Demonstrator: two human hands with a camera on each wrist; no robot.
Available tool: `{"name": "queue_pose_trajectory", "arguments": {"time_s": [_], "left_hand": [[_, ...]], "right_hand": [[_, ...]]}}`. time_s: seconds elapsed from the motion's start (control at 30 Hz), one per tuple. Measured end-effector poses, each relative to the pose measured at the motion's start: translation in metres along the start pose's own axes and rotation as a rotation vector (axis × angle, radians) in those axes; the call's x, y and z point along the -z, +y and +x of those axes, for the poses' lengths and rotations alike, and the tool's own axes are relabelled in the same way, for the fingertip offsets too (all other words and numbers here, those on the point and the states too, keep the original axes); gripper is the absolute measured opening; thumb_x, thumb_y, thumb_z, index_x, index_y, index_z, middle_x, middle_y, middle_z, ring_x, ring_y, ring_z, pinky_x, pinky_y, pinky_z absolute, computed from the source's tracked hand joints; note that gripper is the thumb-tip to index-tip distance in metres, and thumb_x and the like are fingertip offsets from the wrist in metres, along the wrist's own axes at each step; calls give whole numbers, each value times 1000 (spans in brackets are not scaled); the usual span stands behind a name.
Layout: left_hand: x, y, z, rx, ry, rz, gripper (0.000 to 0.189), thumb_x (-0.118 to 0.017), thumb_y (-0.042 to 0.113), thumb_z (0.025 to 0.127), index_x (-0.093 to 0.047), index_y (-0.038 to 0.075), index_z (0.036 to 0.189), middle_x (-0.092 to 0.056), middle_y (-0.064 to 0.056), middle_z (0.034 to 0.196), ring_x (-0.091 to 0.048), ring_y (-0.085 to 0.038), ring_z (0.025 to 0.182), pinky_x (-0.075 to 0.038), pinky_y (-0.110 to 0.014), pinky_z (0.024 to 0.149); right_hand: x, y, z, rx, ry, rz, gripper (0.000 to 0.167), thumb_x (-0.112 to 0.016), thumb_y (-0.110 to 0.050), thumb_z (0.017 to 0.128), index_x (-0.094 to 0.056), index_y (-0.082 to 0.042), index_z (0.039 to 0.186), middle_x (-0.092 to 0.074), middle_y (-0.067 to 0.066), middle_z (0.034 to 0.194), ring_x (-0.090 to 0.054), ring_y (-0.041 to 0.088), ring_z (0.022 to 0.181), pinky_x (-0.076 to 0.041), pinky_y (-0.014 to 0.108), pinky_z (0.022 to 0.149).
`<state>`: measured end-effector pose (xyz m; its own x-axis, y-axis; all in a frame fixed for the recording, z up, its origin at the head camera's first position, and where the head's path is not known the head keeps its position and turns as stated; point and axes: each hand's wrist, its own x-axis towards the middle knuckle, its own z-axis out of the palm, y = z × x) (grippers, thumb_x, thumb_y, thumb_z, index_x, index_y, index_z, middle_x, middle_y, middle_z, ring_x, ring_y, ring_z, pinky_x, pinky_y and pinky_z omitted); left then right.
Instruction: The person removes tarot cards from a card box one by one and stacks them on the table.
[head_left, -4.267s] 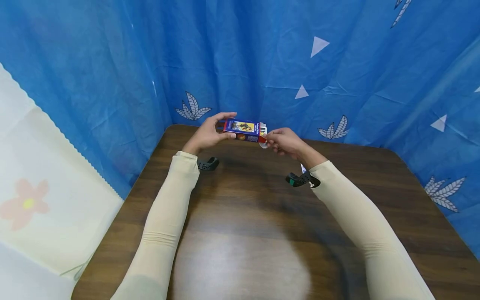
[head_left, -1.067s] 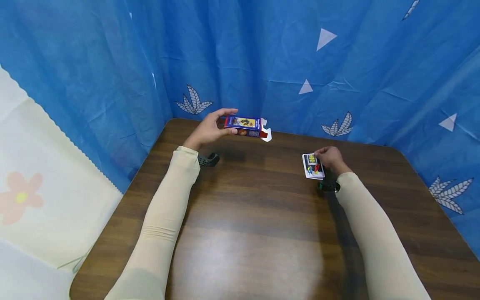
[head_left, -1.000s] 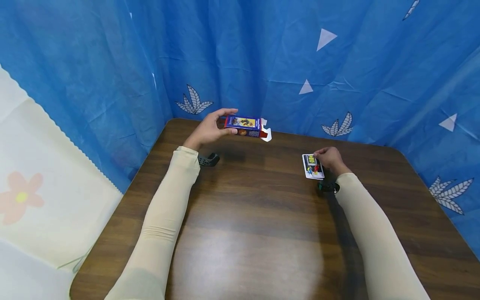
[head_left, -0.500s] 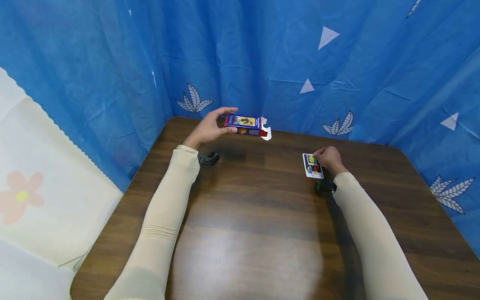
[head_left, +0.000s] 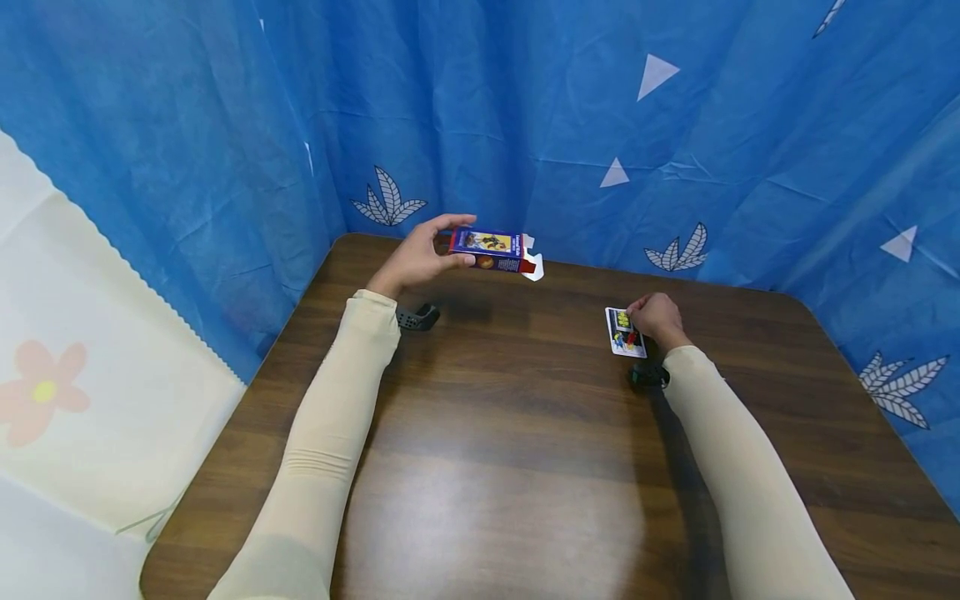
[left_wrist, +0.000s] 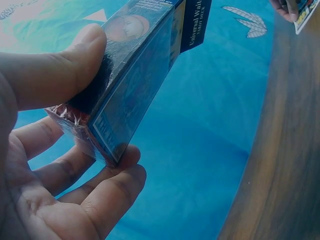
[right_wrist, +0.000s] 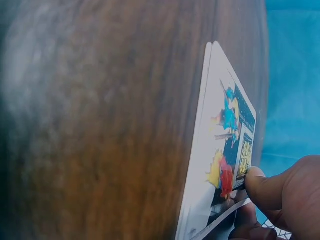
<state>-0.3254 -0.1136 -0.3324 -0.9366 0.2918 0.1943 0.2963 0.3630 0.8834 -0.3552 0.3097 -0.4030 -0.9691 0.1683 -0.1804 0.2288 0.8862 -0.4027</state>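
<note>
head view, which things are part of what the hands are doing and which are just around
In hand:
- card box, end flap open, in the left hand's grip
- cards, pinched in the right hand's grip

Just around:
- wooden table
- blue curtain
- pale flowered cloth
- dark wristbands, worn

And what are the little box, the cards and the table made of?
Box: probably thin, shiny cardboard, because white flaps fold out at one end; crinkly shine at the other may be clear plastic film.
Cards: likely smooth card stock; they're thin, with white edges.
Table: real or imitation wood, with brown grain and a glossy glare.
</note>
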Motion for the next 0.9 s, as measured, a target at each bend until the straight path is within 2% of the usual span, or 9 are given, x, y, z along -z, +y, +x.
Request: {"name": "queue_pose_trajectory", "arguments": {"time_s": [0.23, 0.7, 0.8, 0.9], "left_hand": [[0, 2, 0, -9, 2, 8, 66, -76, 31, 86, -49, 21, 145, -46, -8, 147, -50, -30, 124, -50, -45, 103], [0, 2, 0, -1, 1, 20, 64, -76, 33, 86, -49, 25, 144, -45, -6, 148, -49, -28, 125, -48, -44, 105], [0, 3, -1, -3, 6, 24, 65, -76, 33, 86, -49, 24, 144, -46, -7, 148, -49, -28, 125, -49, -44, 104], [0, 3, -2, -1, 2, 16, 65, -76, 32, 86, -49, 23, 145, -45, -8, 148, -49, -29, 124, -49, -44, 104]], "right_hand": [[0, -3, -2, 14, 19, -24, 27, -51, -22, 99, -67, -1, 105, -60, 20, 109, -52, 34, 98, -44, 49, 91], [-2, -5, 0, 6, 21, -29, 27, -52, -23, 98, -67, -2, 107, -61, 20, 111, -53, 35, 101, -45, 51, 96], [-1, -5, 0, 15, 16, -38, 28, -50, -22, 97, -66, -2, 107, -60, 21, 111, -53, 35, 100, -45, 51, 95], [1, -6, -1, 24, 24, -17, 31, -45, -21, 98, -62, 0, 112, -58, 21, 114, -52, 35, 103, -45, 52, 98]]}}
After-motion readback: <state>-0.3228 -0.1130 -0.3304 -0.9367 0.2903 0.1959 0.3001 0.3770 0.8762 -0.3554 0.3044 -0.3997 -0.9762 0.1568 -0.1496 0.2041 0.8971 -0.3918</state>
